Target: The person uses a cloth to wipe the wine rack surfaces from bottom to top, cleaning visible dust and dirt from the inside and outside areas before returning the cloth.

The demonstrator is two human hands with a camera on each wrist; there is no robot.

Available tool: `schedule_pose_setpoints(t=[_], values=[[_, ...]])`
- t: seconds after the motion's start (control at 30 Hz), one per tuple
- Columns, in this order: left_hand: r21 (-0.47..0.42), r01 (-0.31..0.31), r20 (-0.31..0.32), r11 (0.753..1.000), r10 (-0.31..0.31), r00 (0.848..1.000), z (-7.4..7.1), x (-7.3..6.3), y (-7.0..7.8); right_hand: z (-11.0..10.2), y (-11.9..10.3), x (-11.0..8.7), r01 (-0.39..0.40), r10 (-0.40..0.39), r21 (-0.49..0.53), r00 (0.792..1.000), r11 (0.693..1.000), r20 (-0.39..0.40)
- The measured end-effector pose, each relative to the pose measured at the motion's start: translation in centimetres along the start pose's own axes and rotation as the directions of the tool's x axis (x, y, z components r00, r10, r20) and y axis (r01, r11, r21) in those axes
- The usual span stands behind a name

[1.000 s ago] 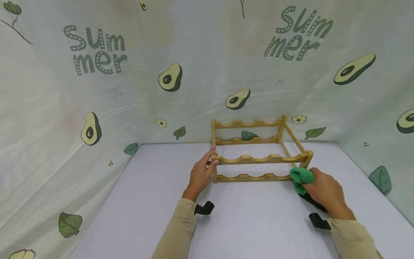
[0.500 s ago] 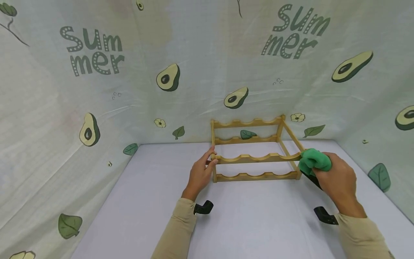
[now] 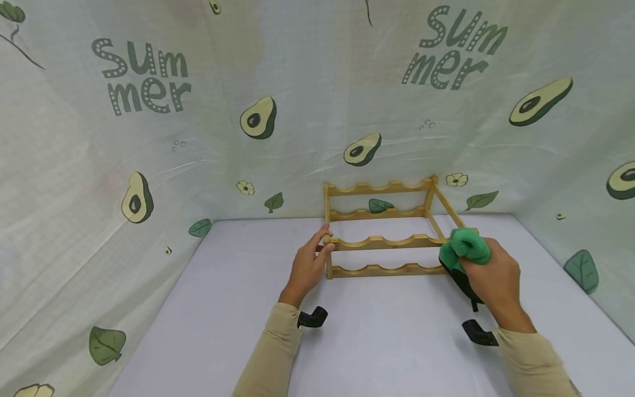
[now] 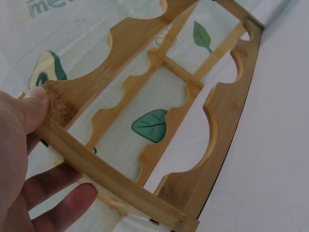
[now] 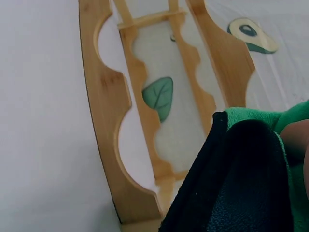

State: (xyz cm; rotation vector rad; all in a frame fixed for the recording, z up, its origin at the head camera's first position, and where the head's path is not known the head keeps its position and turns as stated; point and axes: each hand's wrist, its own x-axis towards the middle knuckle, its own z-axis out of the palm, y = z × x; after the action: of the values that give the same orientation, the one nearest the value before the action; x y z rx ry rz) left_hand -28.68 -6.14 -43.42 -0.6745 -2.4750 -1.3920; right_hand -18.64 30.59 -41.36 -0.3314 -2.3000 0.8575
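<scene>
A wooden wine rack (image 3: pixel 379 242) with scalloped rails stands at the back of the table. At its front left post, my left hand (image 3: pixel 308 271) grips the frame. In the left wrist view, the thumb (image 4: pixel 36 104) lies over the end of the upper rail, while the fingers show behind the post. My right hand (image 3: pixel 498 275) holds a bunched green cloth (image 3: pixel 466 246) at the rack's front right corner, covering part of that corner. A black piece (image 5: pixel 251 169) hangs below the green cloth and fills the lower right wrist view.
The white table (image 3: pixel 223 331) meets a hanging fabric (image 3: pixel 307 165) printed with avocados and leaves, close behind the rack. Black wrist devices (image 3: pixel 313 317) sit at both sleeve cuffs.
My right hand first moved the cloth up and right from the lower front rail to the upper corner, then back left. The left hand and the rack stayed in place.
</scene>
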Motion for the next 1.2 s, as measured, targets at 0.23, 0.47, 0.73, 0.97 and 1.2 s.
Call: schedule_pose_setpoints(t=[0.23, 0.47, 0.73, 0.97, 1.2], values=[[-0.015, -0.005, -0.002, 1.0, 0.005, 1.0, -0.1, 0.0, 0.2, 3.0, -1.9, -1.1, 0.086, -0.086, 0.083, 0.996, 0.993, -0.01], [-0.008, 0.003, 0.003, 1.0, -0.003, 1.0, -0.1, 0.0, 0.3, 4.9, -3.9, -1.9, 0.088, -0.076, 0.144, 0.993, 0.986, -0.088], [-0.009, 0.015, 0.007, 1.0, -0.015, 1.0, -0.2, 0.0, 0.1, 6.6, -5.4, -2.5, 0.167, -0.148, 0.188, 0.983, 0.968, -0.108], [-0.018, 0.003, 0.009, 1.0, -0.003, 1.0, -0.4, -0.1, 0.2, 8.7, -7.5, -3.5, 0.218, -0.21, 0.224, 0.976, 0.95, -0.059], [-0.028, -0.009, 0.021, 1.0, 0.01, 1.0, -0.2, -0.1, -0.1, 10.4, -9.9, -4.6, 0.266, -0.258, 0.265, 0.964, 0.927, -0.067]])
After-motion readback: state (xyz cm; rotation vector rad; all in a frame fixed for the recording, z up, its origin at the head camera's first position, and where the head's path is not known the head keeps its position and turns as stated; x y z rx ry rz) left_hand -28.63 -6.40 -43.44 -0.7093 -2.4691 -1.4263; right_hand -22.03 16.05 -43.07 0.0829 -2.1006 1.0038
